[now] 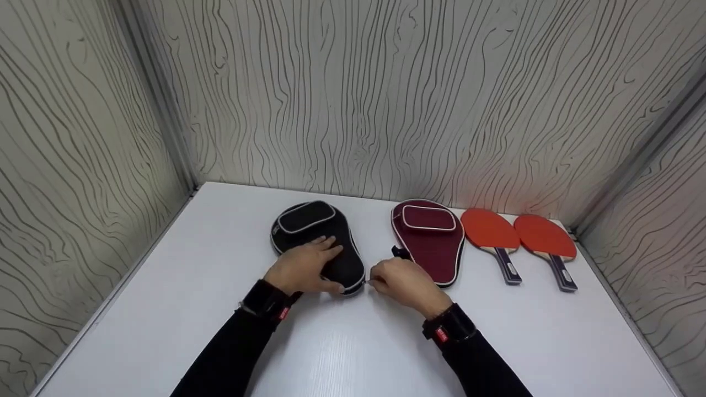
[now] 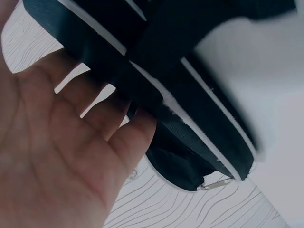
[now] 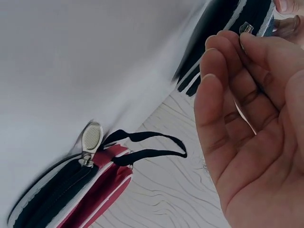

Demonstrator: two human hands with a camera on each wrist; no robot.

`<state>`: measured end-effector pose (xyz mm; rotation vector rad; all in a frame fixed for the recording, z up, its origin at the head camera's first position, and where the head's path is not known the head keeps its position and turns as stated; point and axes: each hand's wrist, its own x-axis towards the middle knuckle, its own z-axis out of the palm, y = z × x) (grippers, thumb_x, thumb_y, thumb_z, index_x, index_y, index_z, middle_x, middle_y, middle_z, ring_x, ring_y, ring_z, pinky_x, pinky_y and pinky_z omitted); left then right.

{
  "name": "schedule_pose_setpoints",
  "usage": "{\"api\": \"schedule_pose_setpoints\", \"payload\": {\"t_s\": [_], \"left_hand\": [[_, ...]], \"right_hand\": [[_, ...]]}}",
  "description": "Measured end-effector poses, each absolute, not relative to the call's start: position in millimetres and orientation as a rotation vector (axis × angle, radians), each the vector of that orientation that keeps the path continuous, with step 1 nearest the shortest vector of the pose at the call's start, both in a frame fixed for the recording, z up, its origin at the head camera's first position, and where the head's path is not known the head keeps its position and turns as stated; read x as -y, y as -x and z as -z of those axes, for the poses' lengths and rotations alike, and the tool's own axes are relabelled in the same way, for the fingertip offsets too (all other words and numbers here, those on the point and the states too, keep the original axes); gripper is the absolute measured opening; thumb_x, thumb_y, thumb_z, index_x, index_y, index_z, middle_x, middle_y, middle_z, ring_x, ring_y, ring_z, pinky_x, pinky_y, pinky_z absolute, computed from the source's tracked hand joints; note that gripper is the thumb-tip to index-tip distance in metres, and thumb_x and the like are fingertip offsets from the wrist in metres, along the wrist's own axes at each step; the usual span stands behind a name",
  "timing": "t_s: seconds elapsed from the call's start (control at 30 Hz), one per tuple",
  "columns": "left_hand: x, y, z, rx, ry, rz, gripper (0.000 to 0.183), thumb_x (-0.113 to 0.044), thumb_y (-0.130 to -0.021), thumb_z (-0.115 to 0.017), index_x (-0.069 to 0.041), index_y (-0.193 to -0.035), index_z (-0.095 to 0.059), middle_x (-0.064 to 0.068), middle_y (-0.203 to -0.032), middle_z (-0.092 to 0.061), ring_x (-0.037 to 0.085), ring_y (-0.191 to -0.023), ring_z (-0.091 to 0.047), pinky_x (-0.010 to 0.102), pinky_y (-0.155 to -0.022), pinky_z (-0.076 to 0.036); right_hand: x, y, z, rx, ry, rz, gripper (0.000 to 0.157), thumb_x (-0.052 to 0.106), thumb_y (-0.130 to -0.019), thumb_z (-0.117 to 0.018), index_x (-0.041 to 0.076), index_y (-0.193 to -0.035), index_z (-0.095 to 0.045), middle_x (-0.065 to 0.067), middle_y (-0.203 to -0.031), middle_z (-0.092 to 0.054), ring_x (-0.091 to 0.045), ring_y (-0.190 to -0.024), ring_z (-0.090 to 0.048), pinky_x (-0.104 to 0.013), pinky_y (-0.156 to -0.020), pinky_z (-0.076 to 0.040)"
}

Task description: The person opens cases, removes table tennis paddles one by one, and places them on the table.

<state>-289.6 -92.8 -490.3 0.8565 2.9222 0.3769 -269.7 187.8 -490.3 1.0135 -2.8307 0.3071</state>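
A black table tennis paddle case (image 1: 345, 259) with white piping and a front pocket lies on the white table. Spread over its face and lower edge, my left hand (image 1: 309, 267) rests with fairly straight fingers; the left wrist view shows its palm beside the dark case side. At the narrow end, my right hand (image 1: 405, 281) pinches the metal zipper pull (image 3: 246, 29) between thumb and forefinger. Just right of that hand lies a maroon paddle case (image 1: 436, 253), its black strap loop (image 3: 159, 135) sticking out.
Two red table tennis paddles (image 1: 491, 229) lie side by side to the right, handles pointing toward me. Wood-grain panels (image 1: 331, 99) wall in the back and both sides of the table (image 1: 182, 264). A large metal zipper pull (image 3: 92, 137) shows on the maroon case.
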Motion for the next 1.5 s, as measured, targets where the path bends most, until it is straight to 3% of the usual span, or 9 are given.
{"api": "schedule_pose_setpoints", "payload": {"t_s": [0.3,0.5,0.83,1.23,1.5], "left_hand": [[87.9,282.4,485.6,-2.967,-0.878,-0.273,0.089,-0.059,-0.103,-0.086,-0.012,-0.173,-0.058,0.014,-0.186,-0.050,0.034,-0.175,-0.048,0.049,-0.141,-0.047],[81.4,278.1,481.5,-2.981,-0.907,-0.198,0.086,-0.057,-0.104,-0.088,-0.006,-0.169,-0.063,0.014,-0.182,-0.054,0.032,-0.174,-0.050,0.047,-0.142,-0.045],[78.4,278.7,487.7,-2.998,-0.933,-0.236,0.078,-0.044,-0.105,-0.090,-0.001,-0.165,-0.065,0.018,-0.177,-0.061,0.034,-0.169,-0.056,0.046,-0.140,-0.048],[78.3,279.3,492.0,-3.044,-0.992,-0.257,0.069,-0.038,-0.107,-0.088,0.002,-0.159,-0.069,0.022,-0.171,-0.066,0.037,-0.162,-0.064,0.047,-0.135,-0.054],[77.1,277.5,489.7,-3.027,-0.942,-0.282,0.069,-0.036,-0.108,-0.088,0.002,-0.161,-0.066,0.022,-0.173,-0.063,0.037,-0.165,-0.061,0.048,-0.138,-0.050]], "right_hand": [[-198.1,276.3,490.6,2.856,-0.809,-0.283,0.009,0.012,-0.101,-0.090,0.012,-0.093,-0.088,0.001,-0.086,-0.084,-0.014,-0.077,-0.073,-0.042,-0.071,-0.065],[-201.0,278.9,491.7,2.852,-0.660,-0.284,0.012,0.010,-0.101,-0.089,0.013,-0.089,-0.085,-0.003,-0.085,-0.081,-0.024,-0.078,-0.077,-0.051,-0.069,-0.065],[-202.4,279.0,492.1,2.886,-0.610,-0.297,0.011,0.010,-0.101,-0.090,0.012,-0.090,-0.086,-0.006,-0.086,-0.082,-0.030,-0.080,-0.080,-0.057,-0.071,-0.067],[-200.4,272.8,486.3,2.949,-0.664,-0.317,0.013,0.012,-0.102,-0.090,0.010,-0.090,-0.086,0.001,-0.080,-0.079,-0.012,-0.070,-0.061,-0.043,-0.066,-0.060],[-198.6,264.1,480.2,3.006,-0.732,-0.350,0.010,0.009,-0.102,-0.088,0.009,-0.092,-0.088,0.001,-0.082,-0.082,-0.009,-0.071,-0.062,-0.038,-0.066,-0.060]]}}
